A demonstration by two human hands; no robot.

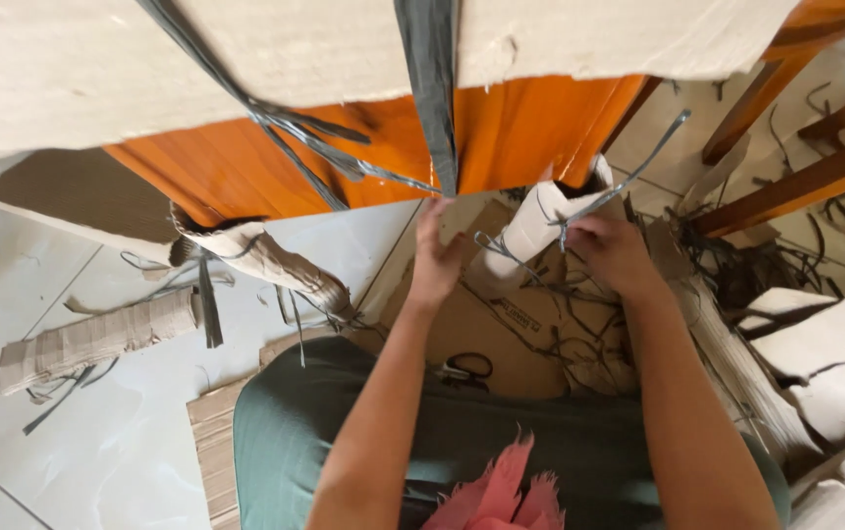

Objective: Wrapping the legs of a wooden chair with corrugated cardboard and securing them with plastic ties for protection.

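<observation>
My left hand (437, 257) reaches up under the hanging grey plastic strap (430, 88), fingers closed around its lower end near the edge of an orange wooden piece (275, 162). My right hand (611, 250) grips a white paper-wrapped roll (538, 221) together with a thin grey strap (628, 177) that sticks up to the right. A big pale cardboard sheet (147, 69) lies across the top of the orange piece. Scissors (468, 368) lie on flat brown cardboard (486, 329) just beyond my lap.
A rolled cardboard tube (270, 260) hangs at the left of the orange piece, and another flattened roll (98, 339) lies on the white tile floor. Cut strap scraps (756, 265), cardboard pieces (825, 334) and wooden legs (795, 186) crowd the right side.
</observation>
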